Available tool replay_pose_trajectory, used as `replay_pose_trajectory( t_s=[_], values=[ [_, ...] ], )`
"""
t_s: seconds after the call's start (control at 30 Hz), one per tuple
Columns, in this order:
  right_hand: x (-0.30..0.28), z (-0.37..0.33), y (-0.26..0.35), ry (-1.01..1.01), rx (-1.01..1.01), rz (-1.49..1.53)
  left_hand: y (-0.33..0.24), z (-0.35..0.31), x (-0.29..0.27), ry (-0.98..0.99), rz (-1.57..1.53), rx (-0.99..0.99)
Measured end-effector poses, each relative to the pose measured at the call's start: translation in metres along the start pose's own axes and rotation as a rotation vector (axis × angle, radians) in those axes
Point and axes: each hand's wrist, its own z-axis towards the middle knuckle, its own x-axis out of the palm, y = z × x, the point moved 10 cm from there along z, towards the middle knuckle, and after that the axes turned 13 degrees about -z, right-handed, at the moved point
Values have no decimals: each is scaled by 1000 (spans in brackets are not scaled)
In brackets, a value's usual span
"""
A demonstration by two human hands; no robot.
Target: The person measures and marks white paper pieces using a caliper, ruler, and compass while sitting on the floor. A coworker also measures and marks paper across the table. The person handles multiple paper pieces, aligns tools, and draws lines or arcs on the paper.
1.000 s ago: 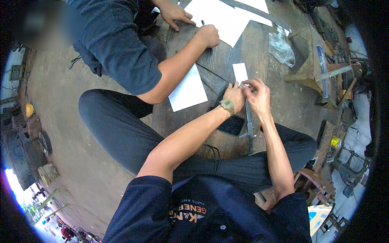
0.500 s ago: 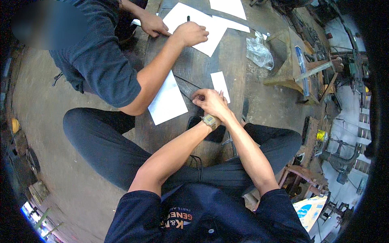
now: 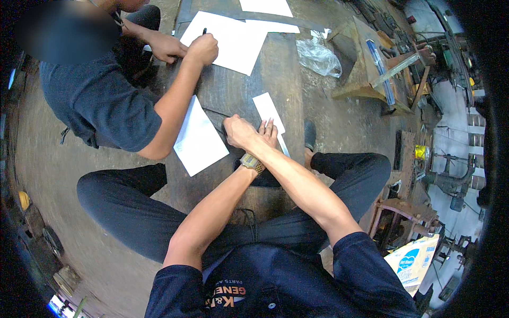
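My forearms cross at the wrists above the wooden bench top (image 3: 281,63). My left hand (image 3: 269,132), with a gold watch (image 3: 251,162) on its wrist, passes beneath the right one. Its fingers lie stretched over the lower end of a narrow white paper strip (image 3: 268,108). My right hand (image 3: 239,131) rests to the left of it with fingers curled downward; what lies under them is hidden. A thin dark line (image 3: 213,111) runs toward that hand. Beneath my wrists lies a flat dark object (image 3: 265,180), partly covered. A white sheet (image 3: 199,143) lies left of my hands.
Across the bench a co-worker's hand (image 3: 204,49) holds a black pen (image 3: 204,31) on a large white sheet (image 3: 241,45). A clear plastic bag (image 3: 319,57) lies beyond the bench's right edge. A metal stand (image 3: 355,79) is farther right.
My view has shifted, so the bench things appear farther left. The fingers of my left hand now show more fully on the paper strip. My wrists stay crossed.
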Motion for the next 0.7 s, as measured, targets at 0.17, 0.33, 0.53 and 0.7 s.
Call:
replay_pose_trajectory(
  t_s=[0.17, 0.33, 0.53, 0.7],
  values=[
    [2, -6, -1, -59, -30, 30, -3, -3, -4, -59, -36, -8],
    [3, -9, -2, -27, 0, -18, -3, -5, -6, -99, -47, 9],
    [17, -9, -5, -48, -16, 5, -3, -6, -4, -164, 14, 10],
    [15, -15, -1, -104, -4, -54, -5, -10, -7, -248, 110, -3]
  ],
)
